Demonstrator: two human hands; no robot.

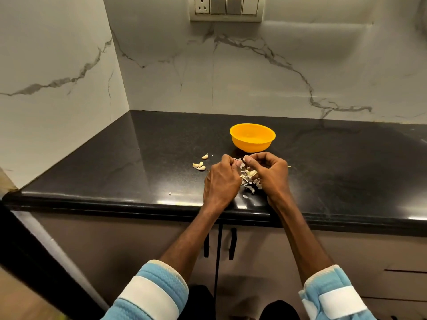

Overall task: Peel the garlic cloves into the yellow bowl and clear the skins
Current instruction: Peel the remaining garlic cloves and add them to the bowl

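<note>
A yellow bowl [252,137] stands on the black counter [138,158], just beyond my hands. My left hand [221,179] and my right hand [270,172] are close together, fingertips meeting on a garlic clove [240,160] that both pinch; most of it is hidden by the fingers. Between and below the hands lies a heap of papery garlic skins [250,181]. Three unpeeled cloves [199,165] lie on the counter to the left of my left hand.
Small skin flakes [170,193] are scattered near the counter's front edge. Marble walls close the corner at the left and back. A switch panel [226,8] sits high on the back wall. Cabinet doors with black handles [232,243] lie below the counter.
</note>
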